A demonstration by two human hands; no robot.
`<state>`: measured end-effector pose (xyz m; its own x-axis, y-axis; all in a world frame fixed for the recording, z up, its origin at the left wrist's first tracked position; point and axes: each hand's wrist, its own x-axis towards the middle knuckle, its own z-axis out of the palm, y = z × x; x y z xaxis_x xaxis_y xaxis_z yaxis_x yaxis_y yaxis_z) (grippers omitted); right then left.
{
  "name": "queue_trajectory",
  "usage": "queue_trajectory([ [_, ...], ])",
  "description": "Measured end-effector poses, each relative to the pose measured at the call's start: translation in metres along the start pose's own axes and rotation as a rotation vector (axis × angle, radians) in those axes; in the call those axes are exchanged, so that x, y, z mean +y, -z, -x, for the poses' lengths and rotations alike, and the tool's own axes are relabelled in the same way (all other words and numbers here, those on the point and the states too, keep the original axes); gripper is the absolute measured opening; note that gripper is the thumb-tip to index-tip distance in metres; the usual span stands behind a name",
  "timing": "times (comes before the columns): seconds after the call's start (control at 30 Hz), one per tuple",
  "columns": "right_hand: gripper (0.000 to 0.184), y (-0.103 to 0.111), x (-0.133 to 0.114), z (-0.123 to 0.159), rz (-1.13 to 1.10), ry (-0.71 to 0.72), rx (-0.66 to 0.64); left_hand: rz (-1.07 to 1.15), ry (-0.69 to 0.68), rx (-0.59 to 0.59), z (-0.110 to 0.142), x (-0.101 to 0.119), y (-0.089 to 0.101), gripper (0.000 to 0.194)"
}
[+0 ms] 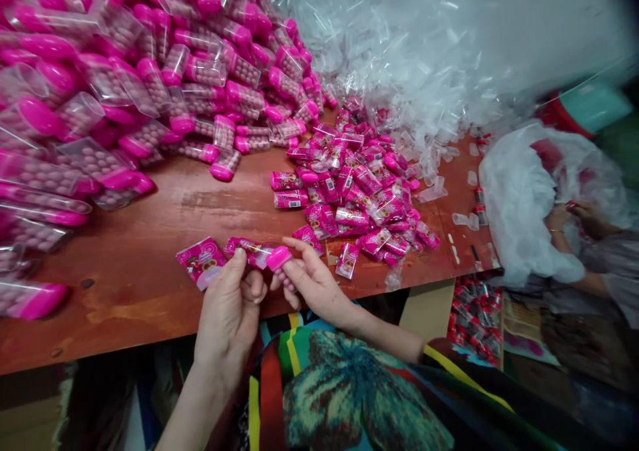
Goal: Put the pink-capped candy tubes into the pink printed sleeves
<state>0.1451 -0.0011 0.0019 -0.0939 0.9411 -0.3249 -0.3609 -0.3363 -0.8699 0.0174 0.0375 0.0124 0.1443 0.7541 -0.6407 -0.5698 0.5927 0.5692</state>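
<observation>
My left hand [227, 311] pinches a small pink printed wrapper sleeve [252, 251] between thumb and fingers at the table's near edge. Close beside it, my right hand [319, 288] grips a clear candy tube [279, 259] with a pink cap and pink balls inside. The cap points towards the sleeve; whether they touch I cannot tell. A flat pink printed label [200, 259] lies on the table just beyond my left hand. Past my right hand is a heap of pink wrapped tubes [359, 195].
Unwrapped pink-capped candy tubes [144, 85] are piled high at the left on the brown table [190, 205]. Clear plastic pieces [399, 58] form a mound at the back. At right, another person's hands [566, 219] are by a white plastic bag [514, 198]; below sits a box of red-capped items [476, 321].
</observation>
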Motion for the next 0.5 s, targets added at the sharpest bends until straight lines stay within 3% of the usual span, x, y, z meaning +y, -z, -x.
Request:
queue_trajectory([
  [0.2, 0.056, 0.0023, 0.0024, 0.0008, -0.036, -0.108, -0.134, 0.0, 0.027, -0.08, 0.0018, -0.0019, 0.0027, 0.036],
  [0.37, 0.053, 0.004, 0.0051, 0.0022, -0.033, -0.061, -0.087, 0.018, 0.019, -0.1, 0.0015, -0.0018, 0.006, 0.033],
  [0.5, 0.055, 0.0047, 0.0015, 0.0011, -0.081, -0.143, -0.098, 0.0, 0.042, -0.114, 0.0031, -0.0025, 0.0086, 0.035],
])
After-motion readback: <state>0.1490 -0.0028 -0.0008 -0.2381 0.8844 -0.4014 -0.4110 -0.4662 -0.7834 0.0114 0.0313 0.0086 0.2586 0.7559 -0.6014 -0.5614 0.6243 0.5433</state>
